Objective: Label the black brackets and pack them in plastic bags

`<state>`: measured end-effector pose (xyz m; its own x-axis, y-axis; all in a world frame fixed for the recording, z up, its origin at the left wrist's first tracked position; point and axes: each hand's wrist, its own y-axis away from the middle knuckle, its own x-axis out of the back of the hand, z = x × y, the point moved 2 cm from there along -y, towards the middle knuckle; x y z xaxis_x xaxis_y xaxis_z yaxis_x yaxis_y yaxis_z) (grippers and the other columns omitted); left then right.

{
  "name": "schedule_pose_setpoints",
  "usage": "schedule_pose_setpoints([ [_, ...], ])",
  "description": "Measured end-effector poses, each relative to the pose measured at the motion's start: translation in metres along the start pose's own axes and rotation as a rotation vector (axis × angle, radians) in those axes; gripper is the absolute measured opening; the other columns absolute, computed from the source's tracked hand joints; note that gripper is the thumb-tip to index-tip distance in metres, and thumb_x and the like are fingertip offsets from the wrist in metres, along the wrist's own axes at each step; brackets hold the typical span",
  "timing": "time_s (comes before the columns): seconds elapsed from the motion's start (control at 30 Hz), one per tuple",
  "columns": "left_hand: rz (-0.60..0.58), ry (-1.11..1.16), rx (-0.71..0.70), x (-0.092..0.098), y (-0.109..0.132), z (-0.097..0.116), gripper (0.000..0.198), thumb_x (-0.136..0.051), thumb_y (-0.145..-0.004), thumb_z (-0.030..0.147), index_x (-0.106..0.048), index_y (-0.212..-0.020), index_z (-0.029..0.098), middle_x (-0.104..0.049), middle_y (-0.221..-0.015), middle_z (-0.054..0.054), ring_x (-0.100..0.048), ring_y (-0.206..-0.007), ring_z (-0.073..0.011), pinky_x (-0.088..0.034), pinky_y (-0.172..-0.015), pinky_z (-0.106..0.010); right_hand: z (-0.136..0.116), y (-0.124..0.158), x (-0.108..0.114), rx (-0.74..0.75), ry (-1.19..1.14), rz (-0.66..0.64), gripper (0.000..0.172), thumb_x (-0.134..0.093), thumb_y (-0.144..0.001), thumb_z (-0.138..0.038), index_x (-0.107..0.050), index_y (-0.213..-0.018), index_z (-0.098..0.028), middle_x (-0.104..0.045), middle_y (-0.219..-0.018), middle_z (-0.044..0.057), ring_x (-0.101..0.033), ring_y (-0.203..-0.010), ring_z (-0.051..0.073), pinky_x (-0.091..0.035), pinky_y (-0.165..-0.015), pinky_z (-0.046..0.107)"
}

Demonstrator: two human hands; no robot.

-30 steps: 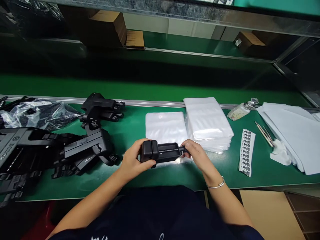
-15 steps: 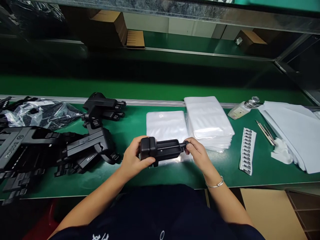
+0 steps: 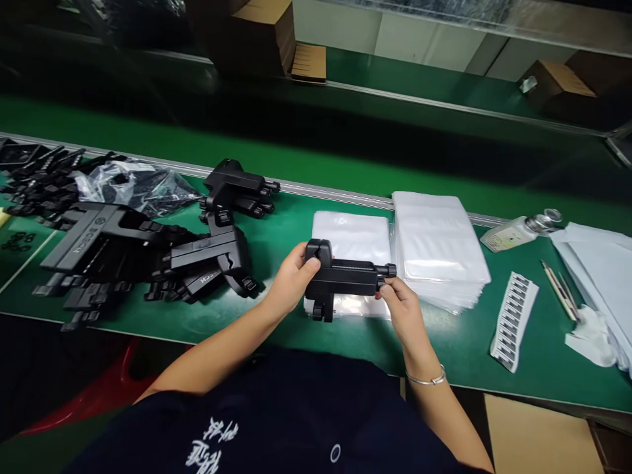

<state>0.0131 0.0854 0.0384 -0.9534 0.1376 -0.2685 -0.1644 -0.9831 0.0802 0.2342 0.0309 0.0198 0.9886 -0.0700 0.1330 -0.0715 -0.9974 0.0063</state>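
Observation:
Over the green bench I hold a black plastic clamp holder (image 3: 348,280) with a screw rod and knob at its right end. My left hand (image 3: 291,280) is closed on its wide jaw end, thumb on top. The fingers of my right hand (image 3: 402,303) pinch its right end just below the knob. Beneath the holder lies a flat clear plastic bag (image 3: 350,230), partly covered. A thick stack of clear plastic bags (image 3: 439,243) stands just to its right. Similar black holders (image 3: 212,257) are piled left of my left hand.
A bottle with a metal cap (image 3: 518,232), a label strip (image 3: 513,322), thin pen-like tools (image 3: 557,286), crumpled tissue (image 3: 592,336) and white sheets (image 3: 600,263) lie right. Crumpled plastic (image 3: 138,187) lies left. Cardboard boxes (image 3: 261,33) stand on the back shelf.
The clamp holder has been turned about its length, so another side faces up and a jaw points toward me. My right fingers have shifted below the knob. The camera view has tilted and shifted.

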Motion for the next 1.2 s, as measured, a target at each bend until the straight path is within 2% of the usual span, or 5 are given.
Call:
schedule_pose_setpoints([
  [0.47,0.057,-0.102,-0.015,-0.002,-0.003,-0.014,0.052,-0.053,-0.086,0.065,-0.058,-0.104,0.017,-0.065,-0.100,-0.007,-0.061,-0.094,-0.0224,-0.047,-0.080,-0.032,0.018,-0.011,-0.008,-0.091,-0.253,0.164,0.030,-0.071,-0.079,-0.047,-0.067,-0.095,-0.022,-0.067,-0.094,0.003,-0.060,-0.090,0.019,-0.046,-0.087,0.035],
  [0.6,0.014,-0.226,-0.155,-0.004,0.001,-0.012,0.058,-0.058,-0.081,0.066,-0.055,-0.113,0.018,-0.064,-0.106,-0.008,-0.060,-0.099,-0.0241,-0.047,-0.086,-0.035,0.026,-0.013,-0.013,-0.102,-0.335,0.269,0.030,-0.070,-0.079,-0.050,-0.063,-0.080,-0.021,-0.064,-0.082,0.001,-0.060,-0.080,0.017,-0.048,-0.080,0.032],
  [0.83,0.030,-0.119,-0.116,-0.007,-0.003,-0.010,0.053,-0.052,-0.086,0.065,-0.057,-0.111,0.017,-0.065,-0.107,-0.009,-0.060,-0.100,-0.0238,-0.047,-0.087,-0.034,0.027,-0.011,-0.014,0.001,-0.192,0.238,0.032,-0.065,-0.083,-0.051,-0.064,-0.098,-0.022,-0.067,-0.094,0.004,-0.061,-0.090,0.020,-0.048,-0.083,0.034],
  [1.0,-0.015,-0.178,-0.252,-0.009,0.002,-0.007,0.063,-0.062,-0.078,0.068,-0.055,-0.115,0.018,-0.065,-0.103,-0.007,-0.061,-0.092,-0.0219,-0.047,-0.082,-0.032,0.027,-0.009,-0.011,-0.015,-0.231,0.265,0.031,-0.062,-0.086,-0.051,-0.066,-0.088,-0.021,-0.066,-0.083,0.002,-0.060,-0.081,0.017,-0.047,-0.081,0.032],
  [1.2,0.031,-0.102,-0.188,-0.009,0.000,-0.005,0.057,-0.058,-0.081,0.068,-0.057,-0.110,0.019,-0.065,-0.104,-0.008,-0.061,-0.095,-0.0229,-0.048,-0.084,-0.034,0.026,-0.008,-0.008,0.048,-0.220,0.272,0.027,-0.070,-0.080,-0.047,-0.064,-0.090,-0.022,-0.064,-0.087,0.002,-0.059,-0.085,0.018,-0.046,-0.083,0.033],
])
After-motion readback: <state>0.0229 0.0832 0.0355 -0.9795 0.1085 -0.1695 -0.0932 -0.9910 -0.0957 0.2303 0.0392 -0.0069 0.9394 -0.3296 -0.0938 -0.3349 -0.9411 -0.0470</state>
